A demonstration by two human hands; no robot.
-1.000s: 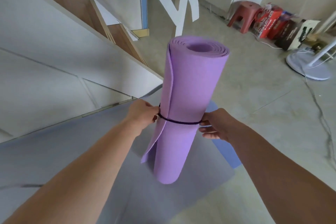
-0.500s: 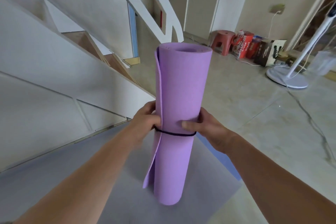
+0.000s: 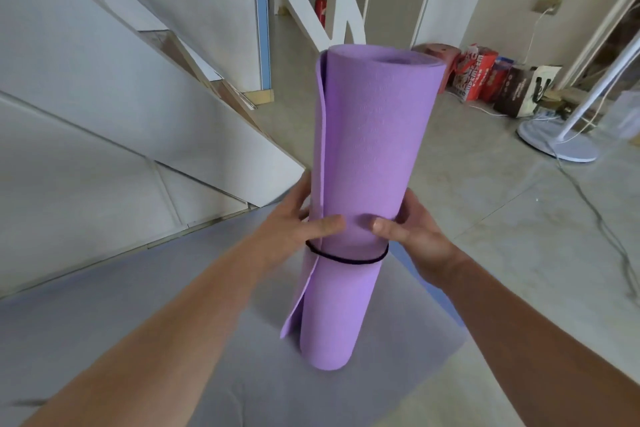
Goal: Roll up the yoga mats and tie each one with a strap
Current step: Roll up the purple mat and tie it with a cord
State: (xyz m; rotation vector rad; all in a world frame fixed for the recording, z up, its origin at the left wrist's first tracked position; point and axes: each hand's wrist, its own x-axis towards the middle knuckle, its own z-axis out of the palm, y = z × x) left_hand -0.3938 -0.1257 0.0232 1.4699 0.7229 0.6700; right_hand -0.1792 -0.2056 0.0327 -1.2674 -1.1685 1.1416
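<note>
A rolled purple yoga mat (image 3: 370, 156) stands upright in the middle of the view, held off the floor. A thin black strap (image 3: 346, 259) circles it below its middle, and the loose outer flap hangs at its lower left. My left hand (image 3: 294, 222) grips the roll from the left, thumb across the front just above the strap. My right hand (image 3: 412, 229) clasps it from the right at the same height. Beneath the roll a grey mat (image 3: 145, 315) lies flat on the floor, with a blue mat edge (image 3: 446, 302) showing under it at the right.
A white staircase side panel (image 3: 114, 107) runs along the left. At the back right stand a red stool (image 3: 440, 55), boxes and bags (image 3: 485, 76), and a white fan base (image 3: 557, 142) with a cable (image 3: 595, 215) trailing over the tiled floor.
Both hands moved from pinching the strap's sides to clasping the roll just above it. The view tilted up, showing more of the room behind.
</note>
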